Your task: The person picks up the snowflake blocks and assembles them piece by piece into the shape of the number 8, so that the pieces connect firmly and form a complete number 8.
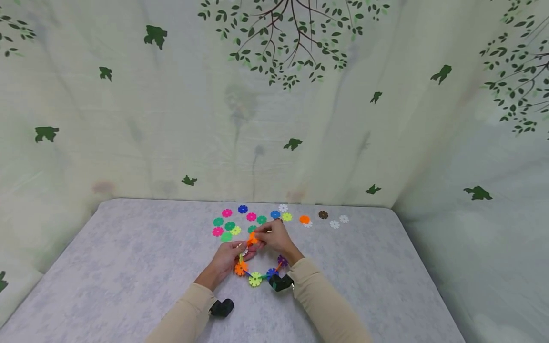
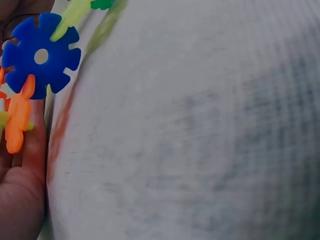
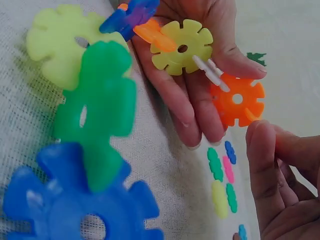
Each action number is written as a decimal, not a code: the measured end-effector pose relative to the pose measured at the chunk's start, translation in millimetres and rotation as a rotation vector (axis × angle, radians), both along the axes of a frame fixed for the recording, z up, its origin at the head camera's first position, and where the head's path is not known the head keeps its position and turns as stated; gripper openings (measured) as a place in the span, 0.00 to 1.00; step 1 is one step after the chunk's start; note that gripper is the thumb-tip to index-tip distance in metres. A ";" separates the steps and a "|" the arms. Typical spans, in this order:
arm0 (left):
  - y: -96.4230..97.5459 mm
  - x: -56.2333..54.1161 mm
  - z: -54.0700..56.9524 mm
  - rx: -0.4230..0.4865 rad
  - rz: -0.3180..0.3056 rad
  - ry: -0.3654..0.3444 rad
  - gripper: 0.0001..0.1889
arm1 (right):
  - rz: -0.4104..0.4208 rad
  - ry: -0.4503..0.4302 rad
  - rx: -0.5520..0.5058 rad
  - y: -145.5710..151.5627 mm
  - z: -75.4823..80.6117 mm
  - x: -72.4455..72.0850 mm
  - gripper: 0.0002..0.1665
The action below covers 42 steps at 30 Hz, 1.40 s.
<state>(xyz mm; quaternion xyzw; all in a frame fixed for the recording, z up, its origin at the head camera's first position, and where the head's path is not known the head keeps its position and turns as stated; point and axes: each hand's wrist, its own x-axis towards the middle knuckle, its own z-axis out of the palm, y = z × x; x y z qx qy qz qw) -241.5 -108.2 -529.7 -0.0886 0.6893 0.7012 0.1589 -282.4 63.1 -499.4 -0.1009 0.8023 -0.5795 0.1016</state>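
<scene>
My left hand (image 1: 225,260) holds one end of a curved chain of slotted plastic flower discs, its thumb on an orange disc (image 3: 227,92). At that disc's lower edge, the thumb and fingertips of my right hand (image 1: 278,237) pinch it. Beside it in the right wrist view come a white disc (image 3: 212,74) seen edge-on and a yellow disc (image 3: 172,57) over the left fingers. The chain curves on through a yellow-green disc (image 1: 255,279) to a purple disc (image 1: 282,260) near my right wrist. In the left wrist view a blue disc (image 2: 55,62) partly covers my left hand (image 2: 20,200).
Loose discs lie flat along the table's far side, among them a pink disc (image 1: 227,213), a brown disc (image 1: 323,215) and a white disc (image 1: 344,219). A leaf-patterned curtain (image 1: 257,119) hangs behind the grey table (image 1: 141,257). Black wrist cameras (image 1: 221,308) sit on both sleeves.
</scene>
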 end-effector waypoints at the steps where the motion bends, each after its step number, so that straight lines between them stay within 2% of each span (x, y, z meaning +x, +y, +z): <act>1: -0.8 -0.1 -0.3 0.013 -0.015 0.002 0.18 | 0.002 -0.004 0.007 0.3 0.1 0.1 0.07; 5: -2.7 0.1 -0.4 0.118 -0.073 -0.019 0.22 | 0.022 -0.004 0.019 2.1 -0.3 0.1 0.08; 8: -2.6 1.4 -0.6 0.162 -0.078 -0.026 0.24 | 0.078 0.009 0.020 3.4 -0.8 0.0 0.07; 12: -0.4 4.0 -1.3 0.066 -0.033 -0.002 0.20 | 0.174 0.017 0.036 4.8 -0.5 -0.8 0.08; 15: 2.0 6.0 -0.8 -0.025 0.023 0.006 0.16 | 0.182 0.023 0.055 13.1 0.4 -6.0 0.12; 17: 3.2 7.0 -0.4 -0.068 0.060 0.013 0.16 | 0.120 0.036 0.067 26.1 0.7 -13.3 0.15; 19: 3.9 7.7 0.8 -0.092 0.093 0.015 0.17 | -0.009 0.071 0.116 44.3 -1.2 -23.7 0.16; 22: 3.7 8.3 2.3 -0.128 0.121 0.016 0.17 | -0.239 0.084 0.252 72.4 -6.5 -39.0 0.18; 24: 3.2 8.8 3.2 -0.144 0.133 0.007 0.17 | -0.339 0.049 0.363 86.5 -11.7 -46.8 0.19; 26: 2.9 9.5 3.9 -0.162 0.129 -0.002 0.16 | -0.366 -0.014 0.446 95.8 -16.4 -51.8 0.21; 30: 3.7 10.5 4.1 -0.160 0.104 -0.006 0.16 | -0.329 -0.078 0.519 103.9 -22.6 -56.0 0.21; 32: 4.5 10.2 3.8 -0.136 0.088 0.000 0.16 | -0.335 -0.081 0.514 105.6 -22.6 -55.8 0.20; 35: 4.9 9.3 3.1 -0.088 0.069 0.016 0.14 | -0.367 -0.034 0.451 109.4 -20.8 -54.5 0.17; 40: 3.3 8.0 1.9 -0.024 0.042 0.026 0.15 | -0.396 0.080 0.274 111.3 -18.3 -46.9 0.11; 42: 2.6 7.8 2.1 -0.009 0.037 0.020 0.16 | -0.345 0.112 0.181 103.9 -15.3 -39.9 0.09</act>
